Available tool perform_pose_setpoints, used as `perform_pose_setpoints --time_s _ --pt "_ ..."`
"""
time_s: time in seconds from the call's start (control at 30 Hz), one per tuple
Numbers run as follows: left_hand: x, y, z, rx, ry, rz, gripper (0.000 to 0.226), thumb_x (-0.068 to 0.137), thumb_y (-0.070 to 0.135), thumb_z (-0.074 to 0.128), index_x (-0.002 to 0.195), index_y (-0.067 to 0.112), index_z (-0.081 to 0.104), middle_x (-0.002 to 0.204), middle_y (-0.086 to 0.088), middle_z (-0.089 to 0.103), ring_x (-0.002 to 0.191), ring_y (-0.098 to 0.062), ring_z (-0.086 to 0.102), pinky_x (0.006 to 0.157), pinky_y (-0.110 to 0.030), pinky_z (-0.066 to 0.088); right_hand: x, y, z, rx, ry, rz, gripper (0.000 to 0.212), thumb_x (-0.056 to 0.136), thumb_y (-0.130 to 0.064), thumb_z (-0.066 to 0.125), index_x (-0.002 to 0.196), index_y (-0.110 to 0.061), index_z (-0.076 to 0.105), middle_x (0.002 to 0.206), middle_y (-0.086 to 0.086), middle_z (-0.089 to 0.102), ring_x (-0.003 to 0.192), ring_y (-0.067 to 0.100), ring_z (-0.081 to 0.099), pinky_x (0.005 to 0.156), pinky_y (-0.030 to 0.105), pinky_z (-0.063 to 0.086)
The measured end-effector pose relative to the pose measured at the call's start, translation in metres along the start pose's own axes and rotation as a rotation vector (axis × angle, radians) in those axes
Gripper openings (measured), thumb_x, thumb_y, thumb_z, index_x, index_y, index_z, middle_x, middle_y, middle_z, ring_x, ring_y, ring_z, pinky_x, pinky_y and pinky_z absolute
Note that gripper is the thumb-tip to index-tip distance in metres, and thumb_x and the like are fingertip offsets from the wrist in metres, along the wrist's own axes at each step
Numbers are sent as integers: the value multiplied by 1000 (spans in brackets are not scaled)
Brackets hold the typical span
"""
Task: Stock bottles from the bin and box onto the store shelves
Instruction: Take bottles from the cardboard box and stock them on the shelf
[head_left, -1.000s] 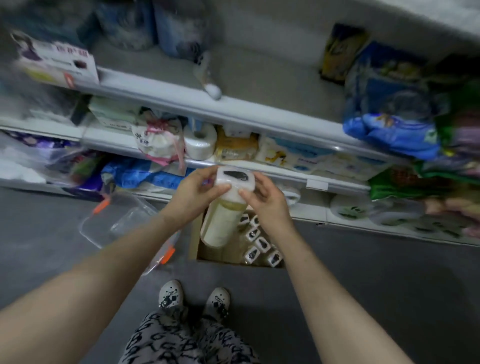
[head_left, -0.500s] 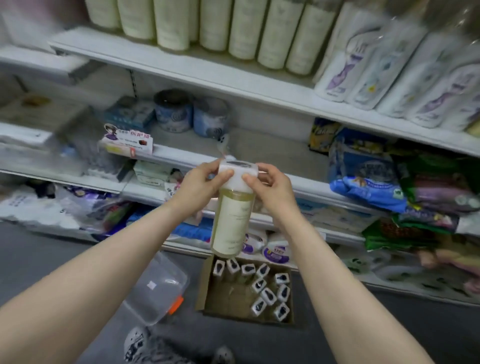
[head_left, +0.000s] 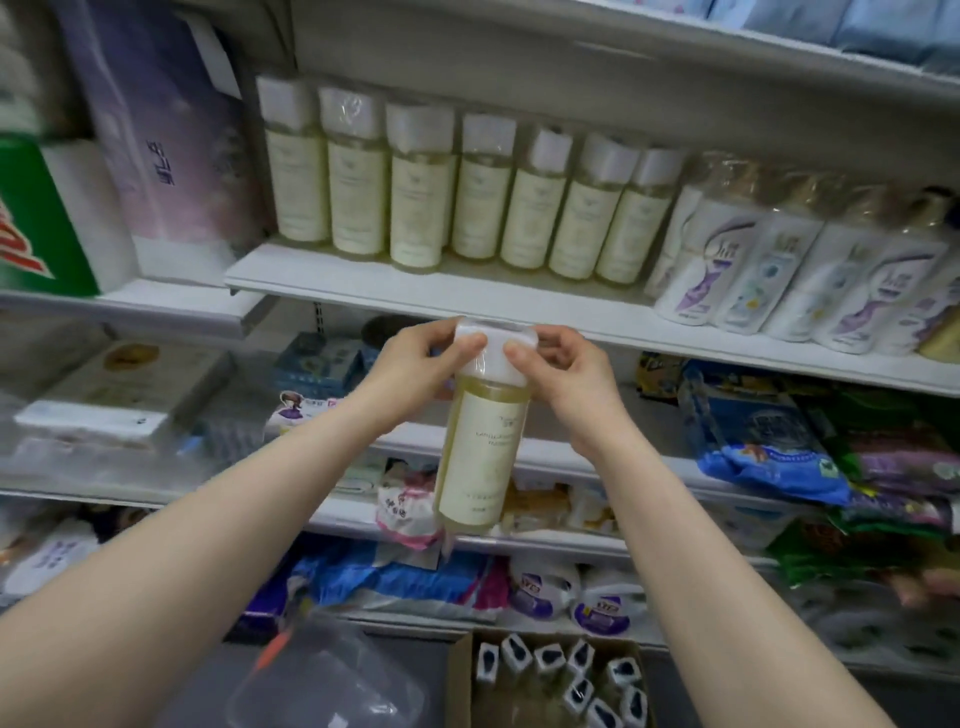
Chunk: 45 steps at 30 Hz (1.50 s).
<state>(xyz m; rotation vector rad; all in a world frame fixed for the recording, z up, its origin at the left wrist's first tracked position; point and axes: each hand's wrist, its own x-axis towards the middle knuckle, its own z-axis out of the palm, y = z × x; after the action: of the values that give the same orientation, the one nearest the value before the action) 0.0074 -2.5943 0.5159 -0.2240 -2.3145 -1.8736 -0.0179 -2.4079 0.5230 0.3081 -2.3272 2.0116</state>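
Bottle (head_left: 485, 441), pale yellow liquid, white cap: held in the air just below the upper shelf (head_left: 467, 291).
Left hand (head_left: 415, 364) and right hand (head_left: 566, 374) each keep a grip pinched on the cap from opposite sides, so the body hangs free, likely for lifting up into the matching row of bottles (head_left: 470, 192) above. The cardboard box (head_left: 460, 675) on the floor holds more capped bottles. The contents of the clear bin (head_left: 332, 686) beside it are too blurred to tell.
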Motion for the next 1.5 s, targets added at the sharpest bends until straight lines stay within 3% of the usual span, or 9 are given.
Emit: perform_pose_setpoints --time_s 0.17,0.27,0.33,0.43,0.73,0.87,1.2,1.33,1.5 --pt "24 18 -30 -46 -8 45 17 96 30 60 107 20 69 104 -5 71 97 -21 70 80 -38 61 18 -26 23 15 20 -57 29 86 -30 77 110 -24 62 108 4 71 103 23 69 89 40 58" --pt "37 23 -44 -105 8 54 40 92 37 66 122 11 64 118 -13 65 100 -25 70 81 -41 61 28 -40 32 -2 41 -89 26 85 -32 77 107 -27 62 106 1 71 100 20 70 87 38 58" --pt "47 26 -54 -87 15 86 49 86 46 67 124 15 65 115 -7 67 102 -21 69 82 -42 60 36 -51 36 4 45 -116 32 82 -34 79 108 -27 62 103 -1 71 100 20 70 87 39 58" --pt "57 38 -65 -97 10 137 33 91 41 65 118 21 68 104 5 70 103 -16 69 85 -45 59 51 -66 40 -5 47 -154 31 82 -30 79 107 -28 61 101 -3 70 100 19 69 90 43 58" --pt "95 68 -83 -143 45 190 26 96 32 60 120 21 65 109 0 67 100 -16 70 74 -30 60 97 -102 46 -22 17 -227 41 84 -33 77 119 -19 63 110 4 71 103 21 68 90 43 58" --pt "118 77 -86 -127 86 223 27 95 33 62 119 23 66 109 -1 66 101 -19 69 78 -37 61 119 -116 43 -15 3 -251 44 85 -32 76 124 -16 61 112 4 71 104 19 68 93 45 56" --pt "160 74 -79 -76 114 293 16 96 28 59 106 40 64 93 19 70 91 -2 69 70 -23 57 169 -105 36 -55 35 -318 39 83 -33 76 118 -21 64 111 -1 71 106 15 67 94 48 56" --pt "172 71 -76 -48 141 308 19 97 29 60 101 46 63 86 27 68 84 2 68 68 -21 57 180 -98 35 -59 46 -327 46 81 -38 76 121 -20 64 112 -2 71 107 13 66 95 46 56" --pt "181 66 -74 -34 165 304 17 97 29 60 111 38 64 97 15 67 89 -8 69 73 -25 58 187 -91 38 -28 69 -333 39 87 -29 74 123 -19 62 116 -4 69 109 8 64 94 34 56"
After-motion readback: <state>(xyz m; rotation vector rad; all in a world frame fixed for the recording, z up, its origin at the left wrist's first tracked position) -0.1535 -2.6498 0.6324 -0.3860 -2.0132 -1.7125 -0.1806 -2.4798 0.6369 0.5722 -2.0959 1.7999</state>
